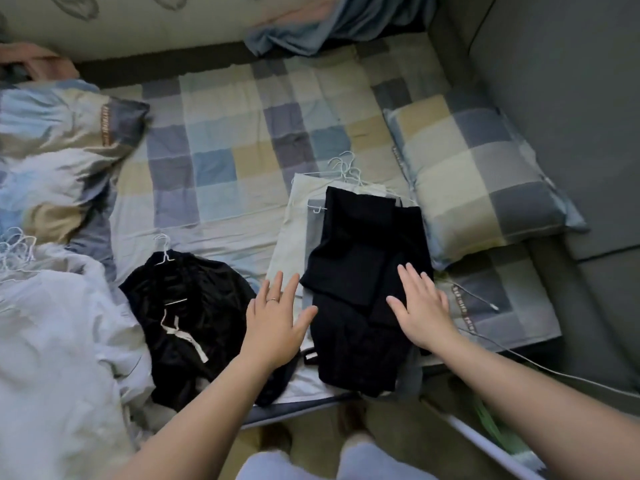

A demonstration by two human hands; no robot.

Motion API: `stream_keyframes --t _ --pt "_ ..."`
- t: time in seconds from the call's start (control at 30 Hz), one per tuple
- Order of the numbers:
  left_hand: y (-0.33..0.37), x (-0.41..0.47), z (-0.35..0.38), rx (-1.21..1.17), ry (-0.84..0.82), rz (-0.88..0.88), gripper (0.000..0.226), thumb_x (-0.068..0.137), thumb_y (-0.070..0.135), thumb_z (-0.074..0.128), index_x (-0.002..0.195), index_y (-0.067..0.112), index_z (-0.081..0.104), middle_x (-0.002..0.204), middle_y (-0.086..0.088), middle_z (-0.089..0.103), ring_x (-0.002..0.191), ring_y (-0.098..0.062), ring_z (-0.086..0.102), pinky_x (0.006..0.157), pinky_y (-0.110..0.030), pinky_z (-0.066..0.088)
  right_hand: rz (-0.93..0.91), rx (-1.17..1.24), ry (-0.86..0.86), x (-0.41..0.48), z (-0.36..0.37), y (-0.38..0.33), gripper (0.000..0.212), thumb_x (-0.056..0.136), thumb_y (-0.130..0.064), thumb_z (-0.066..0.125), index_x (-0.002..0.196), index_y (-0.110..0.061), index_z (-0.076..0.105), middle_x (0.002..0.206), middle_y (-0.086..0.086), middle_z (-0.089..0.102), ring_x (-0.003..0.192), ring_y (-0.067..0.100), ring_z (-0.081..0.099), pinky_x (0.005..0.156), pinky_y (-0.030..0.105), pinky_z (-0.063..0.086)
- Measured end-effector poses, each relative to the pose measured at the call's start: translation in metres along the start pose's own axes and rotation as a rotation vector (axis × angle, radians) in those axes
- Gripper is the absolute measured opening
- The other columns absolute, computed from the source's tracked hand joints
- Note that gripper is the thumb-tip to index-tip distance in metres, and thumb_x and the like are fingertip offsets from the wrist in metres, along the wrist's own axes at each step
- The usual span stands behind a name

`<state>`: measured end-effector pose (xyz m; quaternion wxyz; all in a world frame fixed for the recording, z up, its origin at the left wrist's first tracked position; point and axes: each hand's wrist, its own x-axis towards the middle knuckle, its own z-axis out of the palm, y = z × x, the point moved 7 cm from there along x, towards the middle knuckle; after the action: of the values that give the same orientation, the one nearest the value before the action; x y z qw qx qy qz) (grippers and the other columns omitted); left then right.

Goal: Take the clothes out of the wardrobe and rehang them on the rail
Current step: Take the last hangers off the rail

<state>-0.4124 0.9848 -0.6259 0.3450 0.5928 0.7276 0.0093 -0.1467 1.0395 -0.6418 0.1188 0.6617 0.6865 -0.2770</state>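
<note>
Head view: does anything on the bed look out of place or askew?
Yes. The black garment left of the folded stack lies crumpled, its white hanger poking out the top. A white cable also trails over the right corner of the bed.

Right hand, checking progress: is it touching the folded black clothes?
Cannot tell: head view shows the right hand spread over the folded black clothes; contact unclear.
</note>
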Motion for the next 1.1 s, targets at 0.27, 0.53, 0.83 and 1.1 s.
stream_keyframes --t 0.27,0.53,0.83,1.1 --pt "0.031 0.122 0.053 -0.081 -0.053 -0.024 0.072 0.099 0.058 0.038 0.159 0.029 0.011 0.167 -0.001 0.006 0.154 -0.022 0.002 0.124 -0.039 0.010 0.096 0.065 -0.023 0.101 0.001 0.090 0.066 0.101 -0.050 0.032 0.156 -0.028 0.004 0.164 -0.010 0.001 0.150 0.020 0.003 0.117 0.049 0.014" --pt "0.003 0.300 0.104 -0.109 0.009 -0.034 0.076 0.097 0.053 0.047 0.158 0.021 0.016 0.165 -0.004 0.018 0.153 -0.022 0.010 0.123 -0.040 0.015 0.116 0.077 0.019 0.269 0.035 0.128 0.066 0.100 -0.050 0.034 0.156 -0.026 0.008 0.164 -0.008 0.004 0.150 0.020 0.008 0.118 0.047 0.015" --pt "-0.024 0.443 0.129 -0.429 0.215 -0.191 0.079 0.096 0.047 0.057 0.157 0.013 0.020 0.159 -0.011 0.028 0.145 -0.026 0.032 0.120 -0.042 0.026 0.206 0.108 0.167 0.417 0.069 0.156 0.067 0.098 -0.056 0.033 0.152 -0.019 0.018 0.159 0.009 0.021 0.143 0.035 0.024 0.115 0.051 0.023" --pt "-0.031 0.472 0.126 -0.459 0.293 -0.261 0.083 0.093 0.044 0.064 0.156 0.011 0.021 0.160 -0.011 0.028 0.148 -0.027 0.026 0.118 -0.040 0.025 0.336 0.254 0.234 0.454 0.067 0.166 0.065 0.097 -0.052 0.043 0.147 -0.013 0.030 0.148 0.022 0.034 0.135 0.043 0.033 0.111 0.047 0.029"
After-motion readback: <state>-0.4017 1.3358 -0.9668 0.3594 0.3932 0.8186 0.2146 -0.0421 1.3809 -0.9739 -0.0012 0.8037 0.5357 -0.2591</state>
